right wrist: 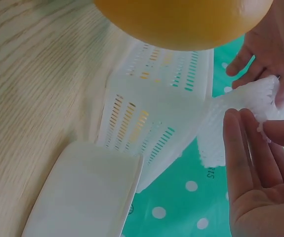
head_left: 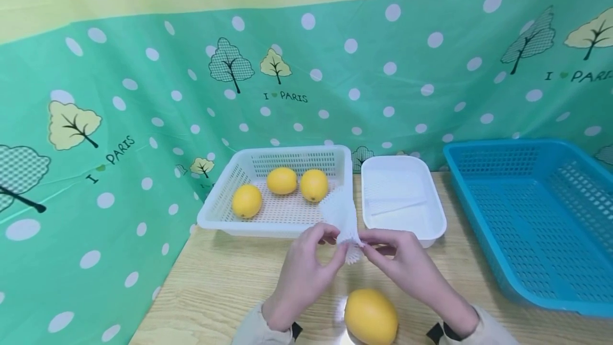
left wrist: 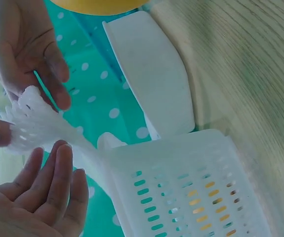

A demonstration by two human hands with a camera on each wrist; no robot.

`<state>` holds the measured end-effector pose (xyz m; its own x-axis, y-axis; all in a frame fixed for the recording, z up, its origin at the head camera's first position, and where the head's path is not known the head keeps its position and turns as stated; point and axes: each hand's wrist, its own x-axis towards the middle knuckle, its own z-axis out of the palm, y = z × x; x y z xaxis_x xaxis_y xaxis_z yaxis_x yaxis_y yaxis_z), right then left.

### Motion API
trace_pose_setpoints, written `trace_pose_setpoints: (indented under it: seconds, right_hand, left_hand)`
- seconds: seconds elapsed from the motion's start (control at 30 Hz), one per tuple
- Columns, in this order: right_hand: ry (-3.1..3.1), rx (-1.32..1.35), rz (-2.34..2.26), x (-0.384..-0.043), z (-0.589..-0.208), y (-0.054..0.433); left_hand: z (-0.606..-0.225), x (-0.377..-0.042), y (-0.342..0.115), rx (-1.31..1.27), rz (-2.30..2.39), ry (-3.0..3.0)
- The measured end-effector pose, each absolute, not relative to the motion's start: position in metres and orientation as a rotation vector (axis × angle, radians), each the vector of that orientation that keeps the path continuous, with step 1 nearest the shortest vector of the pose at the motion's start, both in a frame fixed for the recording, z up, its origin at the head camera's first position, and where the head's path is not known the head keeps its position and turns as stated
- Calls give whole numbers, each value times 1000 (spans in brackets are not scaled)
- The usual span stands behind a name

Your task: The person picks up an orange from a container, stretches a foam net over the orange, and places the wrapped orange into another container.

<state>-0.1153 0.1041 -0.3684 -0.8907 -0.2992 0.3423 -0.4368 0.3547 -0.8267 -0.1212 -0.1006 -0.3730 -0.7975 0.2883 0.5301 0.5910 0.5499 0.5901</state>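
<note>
A white foam net sleeve (head_left: pixel 342 217) hangs between my two hands, above the wooden table. My left hand (head_left: pixel 306 270) pinches its near end between thumb and fingers. On the other side of that end, my right hand (head_left: pixel 407 265) pinches the edge with thumb and fingertips. The right wrist view shows the foam sleeve (right wrist: pixel 240 106) stretched between both hands. Below them, close to me, a yellow lemon-like fruit (head_left: pixel 371 315) lies on the table, touched by neither hand.
A white perforated basket (head_left: pixel 282 226) at the back holds three yellow fruits (head_left: pixel 282 181). Right of it stands a white tub (head_left: pixel 402 222) with thin white, netlike material inside. A large blue basket (head_left: pixel 507 260) is at the right. A green dotted cloth (head_left: pixel 325 84) hangs behind.
</note>
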Motion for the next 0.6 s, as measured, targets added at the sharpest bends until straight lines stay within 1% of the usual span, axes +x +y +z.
trace_pose_setpoints:
  seconds: [0.17,0.4,0.6]
  right_hand:
    - [-2472,673,1542,-114,-368,107]
    - [-2454,413,1692,-117,-364,107]
    - [-2405,355,1891,-120,-362,111]
  left_hand:
    - [-370,-121,-103,-715,-1139,-2422]
    - [-363,-122,-108,-699,-1269,-2367]
    - [-362,-123,-110,-684,-1433,-2346]
